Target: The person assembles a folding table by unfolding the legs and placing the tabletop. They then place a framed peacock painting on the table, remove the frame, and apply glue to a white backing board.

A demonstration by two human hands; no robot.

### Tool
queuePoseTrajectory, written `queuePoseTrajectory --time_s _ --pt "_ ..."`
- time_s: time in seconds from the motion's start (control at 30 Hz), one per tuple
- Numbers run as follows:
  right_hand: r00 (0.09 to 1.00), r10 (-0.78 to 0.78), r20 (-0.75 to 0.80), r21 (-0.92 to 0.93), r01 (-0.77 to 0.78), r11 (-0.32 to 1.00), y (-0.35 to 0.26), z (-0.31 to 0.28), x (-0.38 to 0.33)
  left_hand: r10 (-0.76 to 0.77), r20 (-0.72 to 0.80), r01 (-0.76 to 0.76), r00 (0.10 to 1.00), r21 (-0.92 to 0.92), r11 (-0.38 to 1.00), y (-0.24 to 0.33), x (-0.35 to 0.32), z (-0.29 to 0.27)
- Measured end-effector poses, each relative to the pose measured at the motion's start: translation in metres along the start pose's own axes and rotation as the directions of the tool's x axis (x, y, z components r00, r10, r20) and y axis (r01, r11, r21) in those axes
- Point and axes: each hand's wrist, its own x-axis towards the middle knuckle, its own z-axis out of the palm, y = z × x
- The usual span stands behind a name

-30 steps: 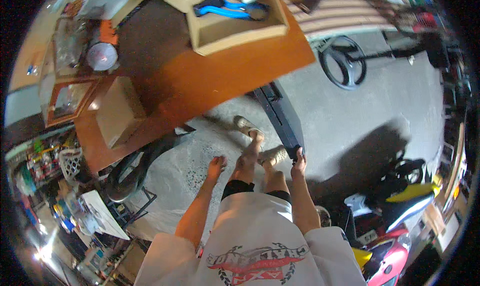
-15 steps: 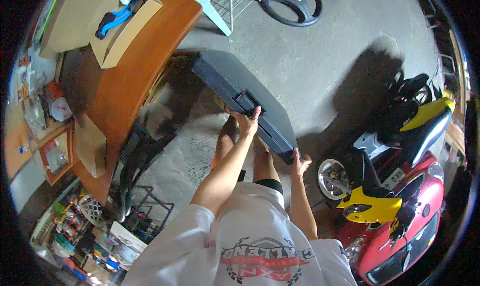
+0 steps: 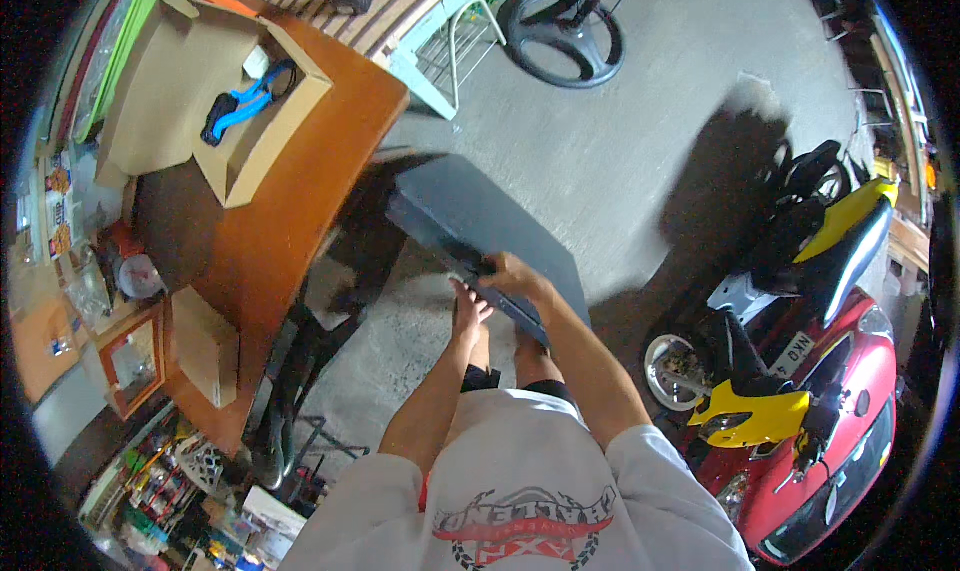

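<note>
A large flat dark grey case (image 3: 480,216) is lifted level above the concrete floor in front of me. My right hand (image 3: 515,276) grips its near edge from the top. My left hand (image 3: 468,311) is pressed under the same near edge, fingers curled against it. The far end of the case reaches toward the orange-brown wooden table (image 3: 290,201) on my left.
An open cardboard box (image 3: 235,101) holding a blue tool lies on the table. A small flat box (image 3: 205,341) sits near the table's front end. Two motorbikes, a yellow one (image 3: 820,261) and a red one (image 3: 840,451), stand on my right. A black round stand (image 3: 562,36) is on the floor ahead.
The case has gone from leaning on the floor to being lifted flat in both hands. My right hand has moved onto its near edge, and my view has turned toward the table.
</note>
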Motion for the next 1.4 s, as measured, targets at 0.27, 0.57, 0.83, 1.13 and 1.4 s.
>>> queuePoseTrajectory --time_s 0.27,0.57,0.83,1.13,1.4 --pt "0.847 0.488 -0.21 0.113 -0.475 0.873 -0.145 0.007 -0.021 -0.082 0.285 -0.209 0.955 0.844 0.494 0.191 -0.055 -0.011" --pt "0.325 0.7 -0.635 0.704 -0.13 0.699 -0.251 -0.177 -0.168 0.093 0.139 -0.157 0.986 0.572 0.805 0.341 -0.068 -0.021" --pt "0.112 0.786 -0.608 0.785 0.238 0.573 -0.277 -0.362 -0.304 -0.11 0.128 -0.104 0.986 0.975 0.195 0.345 -0.077 0.196" --pt "0.053 0.772 -0.634 0.769 -0.065 0.636 -0.202 -0.779 -0.444 -0.038 0.206 -0.185 0.978 0.936 0.3 0.337 -0.046 0.74" --pt "0.016 0.849 -0.529 0.849 0.029 0.528 -0.159 -1.15 -0.485 -0.018 0.233 -0.219 0.972 0.936 0.277 0.386 0.07 1.182"
